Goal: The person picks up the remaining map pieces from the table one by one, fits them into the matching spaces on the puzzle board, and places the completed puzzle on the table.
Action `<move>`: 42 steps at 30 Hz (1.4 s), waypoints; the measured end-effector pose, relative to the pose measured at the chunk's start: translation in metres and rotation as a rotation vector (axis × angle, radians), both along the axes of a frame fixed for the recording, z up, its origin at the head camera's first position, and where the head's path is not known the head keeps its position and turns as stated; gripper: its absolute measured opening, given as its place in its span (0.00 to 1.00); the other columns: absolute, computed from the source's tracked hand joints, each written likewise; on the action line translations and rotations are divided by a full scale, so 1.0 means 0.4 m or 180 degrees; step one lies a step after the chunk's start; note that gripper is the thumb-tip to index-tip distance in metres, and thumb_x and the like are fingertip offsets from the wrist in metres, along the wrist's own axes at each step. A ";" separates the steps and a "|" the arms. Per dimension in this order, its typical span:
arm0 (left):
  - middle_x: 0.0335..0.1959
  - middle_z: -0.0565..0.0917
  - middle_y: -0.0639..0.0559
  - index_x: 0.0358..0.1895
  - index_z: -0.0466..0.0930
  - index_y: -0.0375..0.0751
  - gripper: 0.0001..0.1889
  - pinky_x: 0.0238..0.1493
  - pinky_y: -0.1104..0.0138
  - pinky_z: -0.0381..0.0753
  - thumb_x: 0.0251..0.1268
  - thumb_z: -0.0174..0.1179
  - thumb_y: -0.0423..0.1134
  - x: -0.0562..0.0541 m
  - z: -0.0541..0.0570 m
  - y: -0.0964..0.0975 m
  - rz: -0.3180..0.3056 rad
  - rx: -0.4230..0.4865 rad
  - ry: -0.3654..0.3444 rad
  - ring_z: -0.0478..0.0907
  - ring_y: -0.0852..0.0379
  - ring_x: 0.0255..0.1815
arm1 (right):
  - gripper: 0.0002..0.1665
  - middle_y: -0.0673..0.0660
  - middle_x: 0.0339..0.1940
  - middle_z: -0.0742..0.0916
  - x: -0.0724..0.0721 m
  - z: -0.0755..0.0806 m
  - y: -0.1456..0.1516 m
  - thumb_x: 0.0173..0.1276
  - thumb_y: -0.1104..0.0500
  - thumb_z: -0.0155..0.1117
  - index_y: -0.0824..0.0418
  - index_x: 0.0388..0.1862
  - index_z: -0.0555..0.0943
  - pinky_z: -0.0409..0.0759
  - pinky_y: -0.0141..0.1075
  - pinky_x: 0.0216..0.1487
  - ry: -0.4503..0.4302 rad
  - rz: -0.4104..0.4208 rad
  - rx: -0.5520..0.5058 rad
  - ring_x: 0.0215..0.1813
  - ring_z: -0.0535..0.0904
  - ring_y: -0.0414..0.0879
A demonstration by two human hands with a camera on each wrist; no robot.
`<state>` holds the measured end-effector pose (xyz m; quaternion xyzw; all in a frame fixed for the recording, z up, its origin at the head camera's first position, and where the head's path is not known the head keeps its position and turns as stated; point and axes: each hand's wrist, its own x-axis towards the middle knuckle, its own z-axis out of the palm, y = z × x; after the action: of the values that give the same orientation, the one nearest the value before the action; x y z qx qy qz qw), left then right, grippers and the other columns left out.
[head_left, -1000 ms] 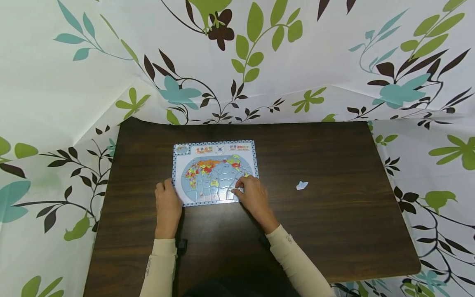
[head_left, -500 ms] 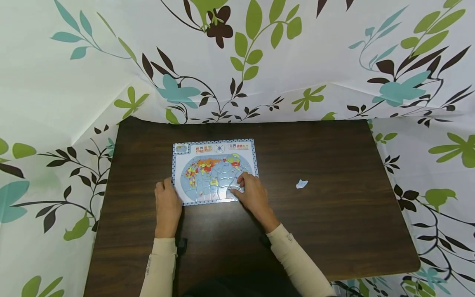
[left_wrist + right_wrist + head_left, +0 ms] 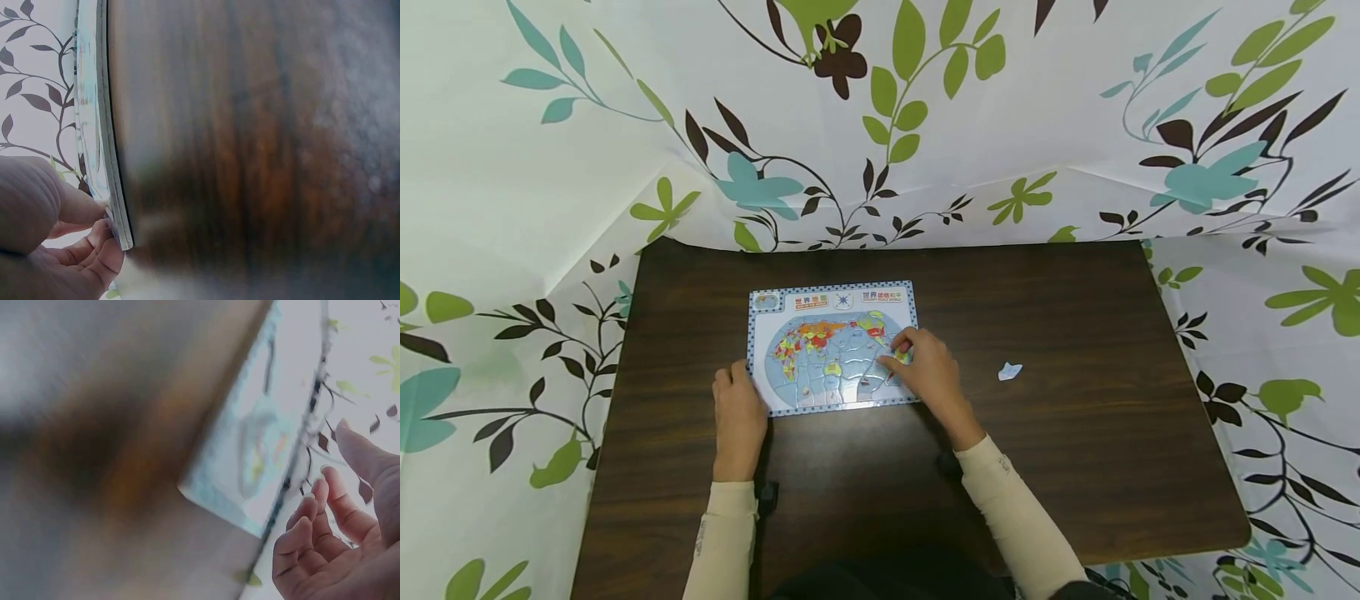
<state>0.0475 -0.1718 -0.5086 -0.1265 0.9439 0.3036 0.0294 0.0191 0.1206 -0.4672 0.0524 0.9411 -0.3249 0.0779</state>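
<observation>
A world-map jigsaw puzzle with a blue checked border lies on the dark table. My left hand holds its near left corner; in the left wrist view, thumb and fingers pinch the board's edge. Over the right part of the map is my right hand, fingers bent and hiding some of the border. In the right wrist view its thumb and fingers stand apart with nothing between them. A grey gap shows in the map's lower part. One loose pale-blue puzzle piece lies to the right.
The dark wooden table extends far to the right of the puzzle. Behind it and along its sides hangs a white cloth printed with leaves and birds.
My right hand has moved right and slightly away from me, off the map's lower right, uncovering coloured pieces there. The left hand has stayed at the board's corner.
</observation>
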 end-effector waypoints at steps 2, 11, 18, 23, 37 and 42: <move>0.58 0.71 0.24 0.70 0.68 0.21 0.20 0.59 0.38 0.78 0.82 0.51 0.25 0.000 0.000 0.002 -0.0006 0.0002 0.0009 0.69 0.30 0.59 | 0.22 0.56 0.43 0.89 -0.010 0.019 0.017 0.64 0.44 0.82 0.57 0.47 0.88 0.72 0.38 0.35 0.0005 -0.0058 -0.0038 0.37 0.79 0.48; 0.58 0.71 0.24 0.70 0.68 0.22 0.19 0.59 0.37 0.77 0.81 0.51 0.24 -0.002 0.000 0.005 0.0010 -0.0014 -0.0015 0.69 0.29 0.60 | 0.25 0.58 0.49 0.89 -0.025 0.067 0.117 0.68 0.44 0.79 0.57 0.56 0.86 0.74 0.40 0.38 -0.0017 -0.0374 -0.0182 0.44 0.82 0.52; 0.59 0.70 0.25 0.71 0.68 0.23 0.20 0.59 0.38 0.78 0.82 0.50 0.25 -0.003 -0.002 0.003 0.0020 -0.0008 -0.0087 0.69 0.30 0.61 | 0.28 0.60 0.57 0.88 -0.009 0.062 0.210 0.70 0.42 0.77 0.57 0.60 0.84 0.76 0.44 0.44 -0.0068 -0.0625 -0.0268 0.52 0.83 0.56; 0.60 0.70 0.25 0.72 0.67 0.23 0.20 0.60 0.37 0.78 0.84 0.48 0.26 -0.002 -0.002 0.001 0.0012 -0.0018 -0.0096 0.69 0.30 0.61 | 0.30 0.61 0.61 0.87 0.014 0.045 0.275 0.71 0.42 0.75 0.58 0.63 0.83 0.79 0.49 0.50 -0.0157 -0.0786 -0.0240 0.56 0.83 0.59; 0.58 0.71 0.24 0.70 0.68 0.22 0.19 0.58 0.38 0.78 0.83 0.49 0.26 0.002 -0.013 -0.002 -0.0025 0.0012 0.0047 0.70 0.28 0.61 | 0.36 0.67 0.69 0.83 0.082 -0.010 0.383 0.73 0.43 0.74 0.63 0.70 0.78 0.82 0.58 0.53 -0.0417 -0.1127 0.0008 0.59 0.83 0.65; 0.57 0.70 0.24 0.69 0.68 0.21 0.18 0.56 0.38 0.78 0.83 0.49 0.26 0.006 -0.013 -0.003 -0.0048 0.0021 0.0094 0.70 0.29 0.59 | 0.38 0.73 0.73 0.78 0.099 -0.033 0.395 0.72 0.42 0.75 0.63 0.71 0.77 0.81 0.61 0.56 -0.0618 -0.1166 0.0150 0.61 0.81 0.68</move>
<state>0.0498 -0.1731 -0.5137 -0.1148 0.9441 0.3084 0.0182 0.0588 0.2785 -0.4804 0.2554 0.9113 -0.3049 0.1066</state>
